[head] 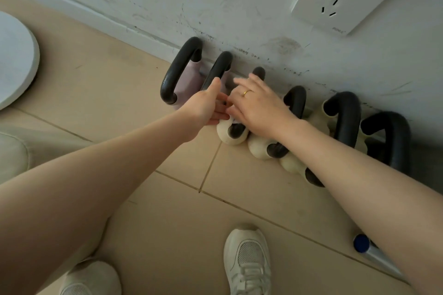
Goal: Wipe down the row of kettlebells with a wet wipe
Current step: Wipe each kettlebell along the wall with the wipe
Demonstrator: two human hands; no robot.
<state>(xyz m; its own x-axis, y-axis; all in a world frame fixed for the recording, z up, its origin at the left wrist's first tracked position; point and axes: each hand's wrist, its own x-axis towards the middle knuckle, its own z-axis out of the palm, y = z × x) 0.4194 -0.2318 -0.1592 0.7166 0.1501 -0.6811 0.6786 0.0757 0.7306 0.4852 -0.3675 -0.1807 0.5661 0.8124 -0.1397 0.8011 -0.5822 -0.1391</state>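
The kettlebells stand in a row on the tiled floor against the far wall, running from a pinkish one at the left to dark-handled cream ones at the right. Both hands meet over the third bell from the left. The right hand lies spread and flat on its handle, seemingly pressing the wet wipe down (only a pale scrap peeks out beneath the palm). The left hand has its fingers loosely curled beside it; whether it pinches the wipe I cannot tell. By my judgement, the wiping is near mid-row, with the bells to the right probably remaining, though no bell visibly shows as cleaned.
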